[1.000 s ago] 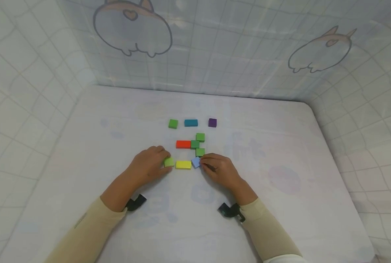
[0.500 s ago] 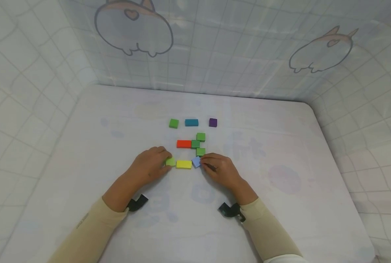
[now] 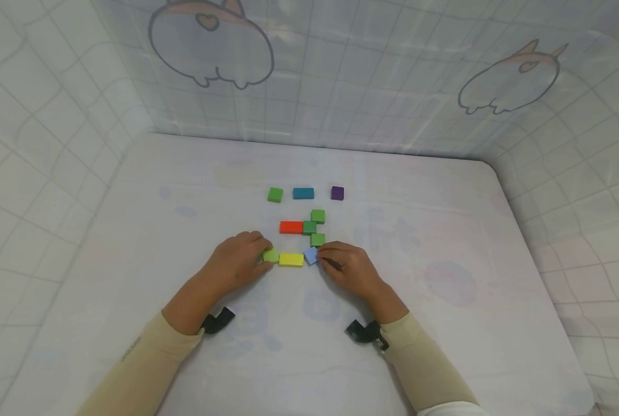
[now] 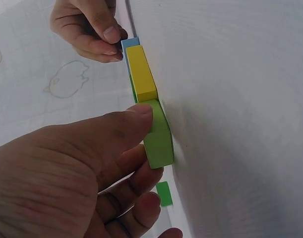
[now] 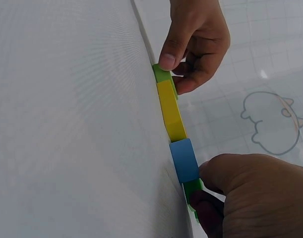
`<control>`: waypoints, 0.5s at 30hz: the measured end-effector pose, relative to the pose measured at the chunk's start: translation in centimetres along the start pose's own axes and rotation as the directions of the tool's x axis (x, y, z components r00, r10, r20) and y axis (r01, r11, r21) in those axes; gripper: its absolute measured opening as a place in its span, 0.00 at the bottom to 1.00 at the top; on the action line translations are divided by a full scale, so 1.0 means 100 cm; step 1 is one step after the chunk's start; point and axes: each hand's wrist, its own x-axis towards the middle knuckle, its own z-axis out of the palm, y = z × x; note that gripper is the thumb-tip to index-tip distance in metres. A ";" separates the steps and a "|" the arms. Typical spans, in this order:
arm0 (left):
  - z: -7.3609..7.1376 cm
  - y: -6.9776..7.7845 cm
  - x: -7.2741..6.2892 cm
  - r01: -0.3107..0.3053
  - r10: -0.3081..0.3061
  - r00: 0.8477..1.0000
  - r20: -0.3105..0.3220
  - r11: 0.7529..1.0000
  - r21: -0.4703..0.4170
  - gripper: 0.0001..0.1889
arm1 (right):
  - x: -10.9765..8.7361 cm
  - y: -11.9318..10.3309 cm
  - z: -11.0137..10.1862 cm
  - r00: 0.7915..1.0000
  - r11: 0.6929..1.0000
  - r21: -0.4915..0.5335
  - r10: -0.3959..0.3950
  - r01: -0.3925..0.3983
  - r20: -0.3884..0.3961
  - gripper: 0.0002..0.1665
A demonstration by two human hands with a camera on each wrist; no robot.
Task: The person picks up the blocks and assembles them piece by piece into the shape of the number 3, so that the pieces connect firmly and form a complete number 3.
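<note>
Left fingers [image 4: 124, 126], lime block [image 4: 160, 146] pinched between

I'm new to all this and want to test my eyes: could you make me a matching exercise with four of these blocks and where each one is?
Column 1
1. Lime block
2. Red block
3. Purple block
4. Yellow block

Column 2
A. In the farthest row, to the right of the teal block and apart from it
B. Between the lime block and the light-blue block
C. Held between thumb and fingers of the left hand
D. Lying against the left side of the dark-green block

Right pairs: 1-C, 2-D, 3-A, 4-B
</note>
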 end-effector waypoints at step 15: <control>-0.006 -0.003 0.003 0.006 -0.005 1.000 0.011 1.000 -0.022 0.26 | 0.002 0.001 -0.004 0.999 0.999 0.026 -0.029 0.030 -0.021 0.11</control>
